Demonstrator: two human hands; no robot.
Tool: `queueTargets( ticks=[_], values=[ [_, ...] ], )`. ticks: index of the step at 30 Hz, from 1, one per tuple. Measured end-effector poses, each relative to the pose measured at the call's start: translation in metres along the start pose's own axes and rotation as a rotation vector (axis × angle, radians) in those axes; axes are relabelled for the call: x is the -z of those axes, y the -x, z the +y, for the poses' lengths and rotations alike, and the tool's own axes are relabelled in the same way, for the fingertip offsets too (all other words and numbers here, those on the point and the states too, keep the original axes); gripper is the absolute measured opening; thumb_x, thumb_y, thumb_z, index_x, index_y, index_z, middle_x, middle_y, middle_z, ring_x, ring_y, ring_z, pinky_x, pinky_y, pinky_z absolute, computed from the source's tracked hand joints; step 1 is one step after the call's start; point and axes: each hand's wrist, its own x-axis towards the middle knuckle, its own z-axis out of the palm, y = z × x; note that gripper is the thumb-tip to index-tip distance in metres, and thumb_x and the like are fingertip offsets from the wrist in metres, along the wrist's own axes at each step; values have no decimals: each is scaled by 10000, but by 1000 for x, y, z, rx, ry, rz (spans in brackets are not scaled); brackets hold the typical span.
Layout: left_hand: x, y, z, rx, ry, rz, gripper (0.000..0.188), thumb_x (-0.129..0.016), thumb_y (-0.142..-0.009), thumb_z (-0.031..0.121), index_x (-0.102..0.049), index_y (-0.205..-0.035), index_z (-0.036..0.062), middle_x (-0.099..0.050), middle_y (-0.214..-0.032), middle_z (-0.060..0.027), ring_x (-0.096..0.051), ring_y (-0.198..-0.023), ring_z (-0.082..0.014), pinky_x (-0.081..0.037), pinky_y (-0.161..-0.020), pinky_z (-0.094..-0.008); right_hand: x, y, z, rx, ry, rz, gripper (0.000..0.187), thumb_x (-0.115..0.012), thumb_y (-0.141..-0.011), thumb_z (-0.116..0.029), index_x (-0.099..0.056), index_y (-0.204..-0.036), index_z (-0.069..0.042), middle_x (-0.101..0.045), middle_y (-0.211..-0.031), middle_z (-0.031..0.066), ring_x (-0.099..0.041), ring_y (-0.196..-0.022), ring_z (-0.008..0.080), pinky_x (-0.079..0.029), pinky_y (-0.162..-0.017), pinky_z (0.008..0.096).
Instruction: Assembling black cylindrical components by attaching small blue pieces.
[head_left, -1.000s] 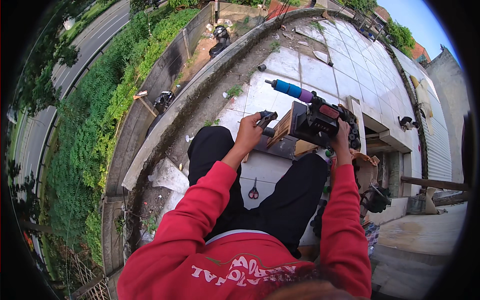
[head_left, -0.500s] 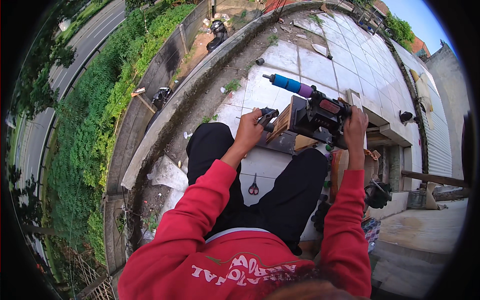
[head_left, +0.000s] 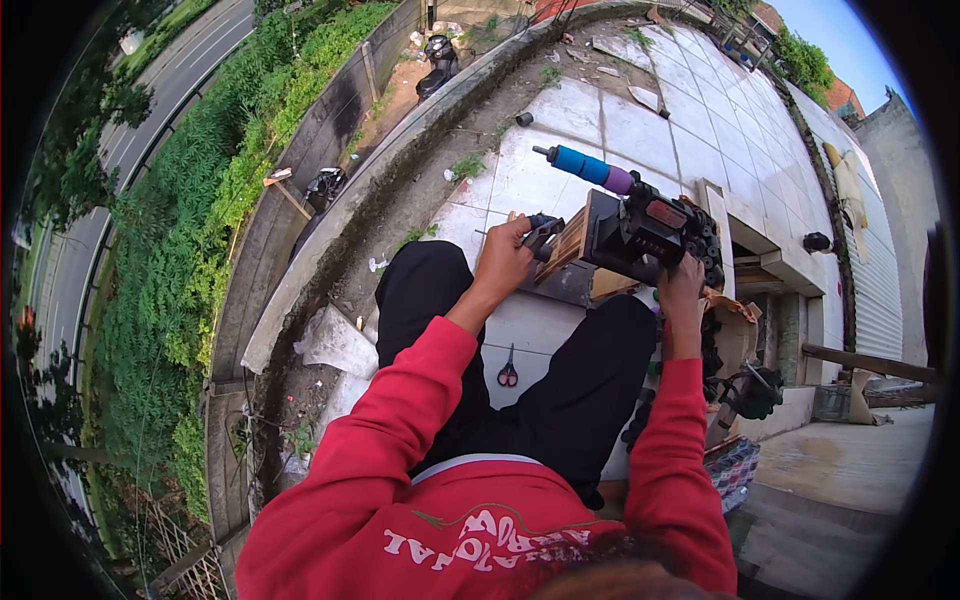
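My left hand is closed around a small black part, held just left of a slatted wooden block. Beside it stands a black bench device on a dark mount, its lever handle wrapped in blue and purple and pointing to the far left. My right hand is at the near right side of this device, fingers drawn together; what they grip, if anything, is hidden. Several black round parts are clustered just beyond that hand. Red-handled scissors lie on the tiles between my legs.
White floor tiles stretch out ahead, edged by a low concrete wall on the left. A torn cardboard box and a dark green object are at the right. A parked motorbike stands beyond the wall.
My right hand has come away from the device's far right side and moved nearer to me, along its near edge. My left hand has shifted slightly right, still holding the black part.
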Motion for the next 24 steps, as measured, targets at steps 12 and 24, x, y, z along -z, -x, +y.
queueTargets(
  ticks=[12, 24],
  values=[
    [1, -1, -6, 37, -32, 6, 461, -487, -868, -201, -754, -1190, -6, -770, -1015, -68, -634, -987, -90, -473, -913, -242, 66, -62, -5, 11, 12, 162, 252, -585, -961, -118, -581, -1211, -96, -625, -1197, 164, -556, -1249, 363, -270, -1192, 609],
    [-4, -2, 0, -84, -57, 14, 368, -530, -908, -160, -759, -1145, 3, -787, -975, -140, -574, -1033, -39, -321, -1225, -334, -24, -16, 20, 23, 7, -1, 686, -688, -893, -138, -447, -1536, -133, -598, -1353, 156, -532, -1313, 370, -251, -1184, 663]
  ],
)
